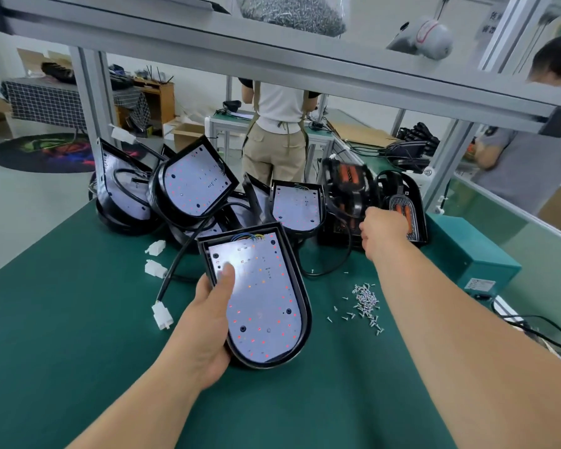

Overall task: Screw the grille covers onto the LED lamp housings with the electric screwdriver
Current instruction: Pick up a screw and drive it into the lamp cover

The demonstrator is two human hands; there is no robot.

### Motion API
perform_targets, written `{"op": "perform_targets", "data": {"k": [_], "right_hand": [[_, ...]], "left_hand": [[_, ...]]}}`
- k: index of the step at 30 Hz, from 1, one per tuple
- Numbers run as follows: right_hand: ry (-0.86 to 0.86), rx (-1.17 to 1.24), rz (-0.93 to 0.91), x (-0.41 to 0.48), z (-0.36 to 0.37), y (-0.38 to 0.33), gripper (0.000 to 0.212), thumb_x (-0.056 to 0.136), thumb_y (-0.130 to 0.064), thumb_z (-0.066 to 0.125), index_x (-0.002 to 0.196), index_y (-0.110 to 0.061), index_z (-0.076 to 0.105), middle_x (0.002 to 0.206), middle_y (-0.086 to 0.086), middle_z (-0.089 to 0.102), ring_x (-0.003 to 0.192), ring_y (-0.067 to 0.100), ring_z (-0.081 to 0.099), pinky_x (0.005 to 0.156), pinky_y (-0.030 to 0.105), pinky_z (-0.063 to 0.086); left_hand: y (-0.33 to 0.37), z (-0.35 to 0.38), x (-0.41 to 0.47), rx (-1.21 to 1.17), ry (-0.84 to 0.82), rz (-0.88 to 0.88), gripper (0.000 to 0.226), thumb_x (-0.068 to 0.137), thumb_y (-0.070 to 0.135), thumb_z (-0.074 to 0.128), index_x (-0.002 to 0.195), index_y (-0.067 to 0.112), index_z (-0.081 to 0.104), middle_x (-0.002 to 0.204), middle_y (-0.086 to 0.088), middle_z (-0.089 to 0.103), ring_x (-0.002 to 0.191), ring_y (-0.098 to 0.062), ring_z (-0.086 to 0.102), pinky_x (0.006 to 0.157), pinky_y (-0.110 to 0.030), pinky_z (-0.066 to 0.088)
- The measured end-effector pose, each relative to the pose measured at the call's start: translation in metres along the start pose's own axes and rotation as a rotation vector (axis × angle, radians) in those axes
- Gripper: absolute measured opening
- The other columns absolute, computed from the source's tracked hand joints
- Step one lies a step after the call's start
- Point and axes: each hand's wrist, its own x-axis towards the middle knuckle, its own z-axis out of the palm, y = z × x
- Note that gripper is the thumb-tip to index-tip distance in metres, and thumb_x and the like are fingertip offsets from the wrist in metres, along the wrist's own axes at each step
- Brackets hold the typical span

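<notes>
1. Black plastic D-shaped lamp housing [300,306], its white LED board [259,296] face up, lay near the middle of the green bench mat [78,319]. Your left hand [208,322] gripped its left edge, thumb pressed on the board and fingers curled underneath.
2. Your right hand [384,228] reached far right to the stack of black grille covers [405,202] with orange inserts. Its fingers were hidden behind the hand, so I could not tell whether it had hold of one.
3. By my reading you were at the start: no cover sat on the held housing, no screw was in, and the heap of bare housings [191,186] at the far left waited uncovered.
4. Small silver screws [366,301] lay loose on the mat at the near right, in no tray. A clear plastic bag [292,11] on the overhead shelf held many more.
5. I could not pick out the electric screwdriver.
</notes>
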Motion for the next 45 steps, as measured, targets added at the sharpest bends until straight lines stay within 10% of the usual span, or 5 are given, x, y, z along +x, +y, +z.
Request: {"op": "perform_targets", "data": {"k": [9, 15, 23, 28, 45], "right_hand": [[-0.254, -0.087, -0.061, -0.108, -0.009, 0.043, 0.030, 0.094, -0.008, 0.054, 0.064, -0.010, 0.053, 0.043, 0.003, 0.050, 0.034, 0.010, 0.031, 0.033, 0.018, 0.019], [-0.361, -0.432, -0.308, -0.134, -0.010, 0.092, 0.040, 0.089, -0.015, 0.060, 0.050, -0.017, 0.053, 0.046, 0.003, 0.042, 0.053, 0.019, 0.035, 0.052, 0.033, 0.030], [-0.420, -0.606, -0.561, -0.142, -0.010, 0.090, 0.035, 0.093, -0.012, 0.054, 0.119, -0.029, 0.070, 0.047, -0.017, 0.051, 0.048, 0.002, 0.046, 0.052, 0.010, 0.039], [-0.378, -1.036, -0.656, -0.147, -0.013, 0.093, 0.051, 0.101, -0.050, 0.032, 0.147, -0.030, 0.041, 0.112, 0.006, 0.069, 0.108, 0.031, 0.061, 0.081, 0.037, 0.046], [-0.530, 0.159, -0.249, -0.153, -0.023, 0.095, 0.051, 0.088, -0.058, 0.039, 0.090, -0.028, 0.080, 0.098, -0.010, 0.077, 0.097, 0.003, 0.071, 0.075, 0.008, 0.050]], "left_hand": [[0.002, 0.005, 0.002, -0.026, 0.000, 0.006, 0.072, 0.076, 0.079, 0.038, 0.114, 0.028, 0.073, 0.110, 0.005, 0.076, 0.094, -0.012, 0.075, 0.062, -0.026, 0.060], [0.000, 0.006, 0.007, -0.085, 0.060, 0.068, 0.083, 0.066, 0.084, 0.038, 0.104, 0.022, 0.077, 0.108, -0.004, 0.077, 0.096, -0.019, 0.075, 0.087, -0.037, 0.054], [0.001, 0.001, 0.007, -0.204, -0.034, 0.099, 0.073, 0.078, 0.067, 0.056, 0.133, 0.019, 0.062, 0.126, -0.011, 0.069, 0.111, -0.029, 0.069, 0.091, -0.047, 0.056], [-0.002, -0.001, 0.007, -0.175, 0.018, 0.144, 0.052, 0.069, 0.018, 0.075, 0.119, 0.012, 0.063, 0.108, -0.013, 0.076, 0.090, -0.027, 0.075, 0.069, -0.044, 0.061], [-0.003, 0.004, -0.016, 0.104, -0.279, 0.035, 0.047, 0.074, 0.014, 0.073, 0.120, 0.009, 0.066, 0.116, -0.016, 0.073, 0.107, -0.033, 0.071, 0.092, -0.048, 0.057]]}}
